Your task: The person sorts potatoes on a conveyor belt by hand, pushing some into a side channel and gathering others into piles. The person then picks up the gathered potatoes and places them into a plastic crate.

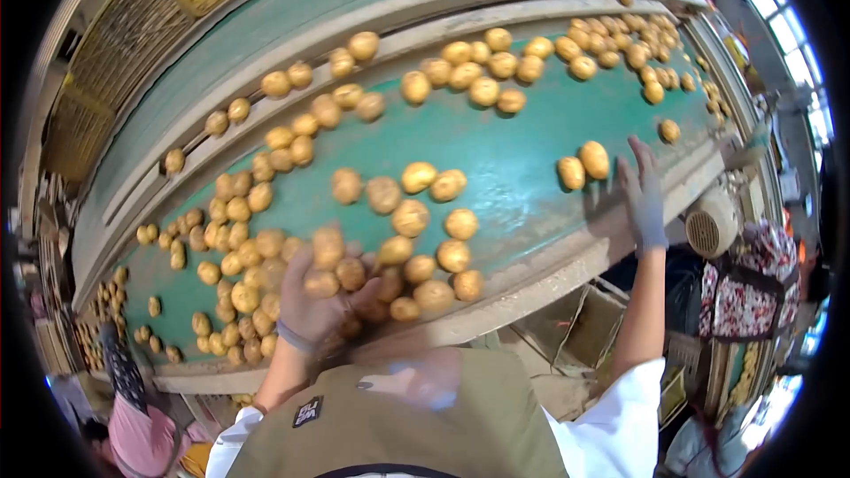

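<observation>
A green conveyor belt [513, 137] carries many yellow potatoes. My left hand [305, 310], in a grey glove, lies on the near part of the belt in a dense cluster of potatoes [416, 252]. Its fingers curl around a potato [321, 284], with another [351, 273] against the thumb; the hand is blurred. My right hand [644, 199], also gloved, is stretched out to the right with fingers spread flat on the belt's near edge. It holds nothing and sits just right of two potatoes [583, 166].
The belt's pale near rail [531, 288] runs in front of me. A person in pink [137, 429] works at the lower left, and another in a floral apron [753, 288] stands at the right. A motor housing [711, 226] sits beside the rail. Yellow crates [115, 44] stack beyond the belt.
</observation>
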`<state>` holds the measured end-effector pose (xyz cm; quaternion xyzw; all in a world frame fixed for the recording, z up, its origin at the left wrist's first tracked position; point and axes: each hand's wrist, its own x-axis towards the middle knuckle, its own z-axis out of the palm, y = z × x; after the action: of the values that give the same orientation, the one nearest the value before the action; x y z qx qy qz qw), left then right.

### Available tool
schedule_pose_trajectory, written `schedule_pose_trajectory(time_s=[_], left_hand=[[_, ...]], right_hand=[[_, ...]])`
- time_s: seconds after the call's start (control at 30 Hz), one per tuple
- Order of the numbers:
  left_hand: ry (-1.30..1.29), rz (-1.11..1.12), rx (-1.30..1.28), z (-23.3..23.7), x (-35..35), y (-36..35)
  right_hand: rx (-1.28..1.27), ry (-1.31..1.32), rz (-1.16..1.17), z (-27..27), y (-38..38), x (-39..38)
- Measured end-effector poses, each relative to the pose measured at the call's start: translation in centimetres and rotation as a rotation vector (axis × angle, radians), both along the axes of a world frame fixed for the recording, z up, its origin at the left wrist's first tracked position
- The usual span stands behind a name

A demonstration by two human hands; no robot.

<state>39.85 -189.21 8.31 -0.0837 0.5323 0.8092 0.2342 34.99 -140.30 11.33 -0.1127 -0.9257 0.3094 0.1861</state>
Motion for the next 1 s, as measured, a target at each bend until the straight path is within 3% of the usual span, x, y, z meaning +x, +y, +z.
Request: schedule_pose_trajectory(time_s=[0.03, 0.1, 0.13, 0.23, 0.33, 0.4, 0.47, 0.53, 0.6, 0.67, 0.73, 0.83, 0.93, 0.97, 1.0], left_hand=[[-0.112, 0.078, 0.139, 0.9, 0.4, -0.4], [-0.210, 0.175, 0.301, 1.9, 1.2, -1.5], [-0.194, 0.226, 0.292, 2.1, 1.6, -2.4], [-0.317, 0.312, 0.716, 1.2, 2.5, -5.4], [-0.276, 0.401, 0.880, 0.3, 4.4, -8.5], [-0.254, 0.465, 0.833, 1.5, 5.4, -10.3], [-0.098, 0.458, 0.604, 1.7, 6.8, -12.4], [-0.083, 0.522, 0.611, 1.8, 8.1, -14.7], [-0.078, 0.571, 0.611, 1.9, 9.5, -16.6], [-0.040, 0.639, 0.595, 2.1, 10.9, -18.5], [-0.112, 0.683, 0.849, 1.7, 12.5, -20.1], [-0.076, 0.798, 0.928, -1.1, 15.5, -22.2], [0.008, 0.865, 0.978, -1.8, 18.2, -23.6], [0.026, 0.916, 0.968, -2.3, 19.3, -24.0], [0.040, 0.971, 0.954, -2.7, 20.4, -24.5]], right_hand=[[-0.010, 0.002, 0.041, -2.4, 0.6, -1.9], [0.203, -0.300, -0.065, -6.4, 0.4, -5.9], [0.187, -0.260, -0.013, -6.9, -2.2, -6.5], [0.128, -0.222, 0.205, -5.9, -14.8, -4.3], [0.180, -0.074, 0.279, -7.0, -25.3, -2.5], [0.102, -0.192, 0.402, -5.7, -29.9, -3.7], [0.043, -0.300, 0.512, -5.3, -35.0, -4.8], [0.058, -0.443, 0.632, -6.0, -40.4, -5.8], [0.116, -0.426, 0.684, -8.0, -45.1, -6.6], [0.072, -0.124, 0.745, -9.6, -49.6, -6.6], [0.096, -0.239, 0.861, -10.5, -53.4, -8.1], [0.175, -0.508, 0.975, -10.7, -60.5, -7.8], [0.185, -0.519, 1.015, -11.7, -68.2, -5.9], [0.118, -0.422, 1.116, -13.9, -69.9, -5.7], [-0.107, -0.328, 1.310, -13.7, -71.5, -5.2]])
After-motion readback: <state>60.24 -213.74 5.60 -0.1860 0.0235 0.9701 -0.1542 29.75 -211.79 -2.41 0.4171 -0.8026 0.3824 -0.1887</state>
